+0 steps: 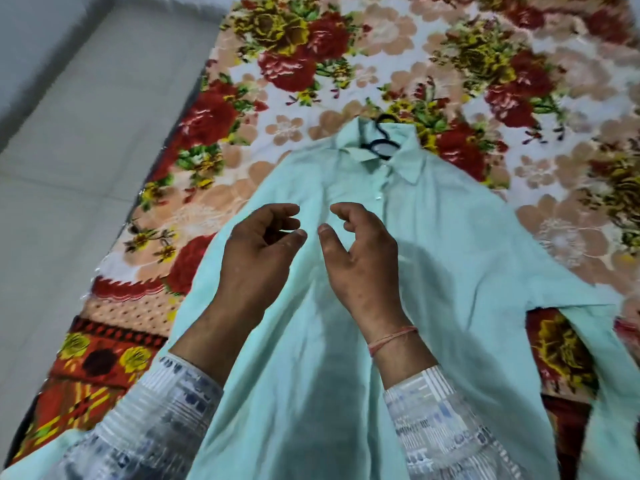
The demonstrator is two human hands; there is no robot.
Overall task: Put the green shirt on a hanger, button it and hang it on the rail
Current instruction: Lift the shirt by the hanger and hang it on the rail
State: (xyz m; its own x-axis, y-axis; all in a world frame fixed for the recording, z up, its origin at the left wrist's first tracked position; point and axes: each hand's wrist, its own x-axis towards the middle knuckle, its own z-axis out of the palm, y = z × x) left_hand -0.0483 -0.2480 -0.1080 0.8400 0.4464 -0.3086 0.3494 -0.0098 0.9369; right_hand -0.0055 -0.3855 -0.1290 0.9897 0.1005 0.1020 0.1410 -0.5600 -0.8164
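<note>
The pale green shirt (450, 244) lies spread front up on a flowered blanket, collar at the far end. A black hanger (380, 144) sits inside the collar; only its hook and neck show. Small buttons run down the placket just below the collar. My left hand (258, 252) and my right hand (360, 258) hover over the shirt's chest, side by side, fingers curled and apart, with nothing gripped between them. The right wrist wears a thin orange thread. The shirt's right sleeve trails off toward the lower right.
The flowered blanket (346, 64) covers a bed under the shirt. Grey tiled floor (76, 168) runs along the left of the bed. No rail is in view.
</note>
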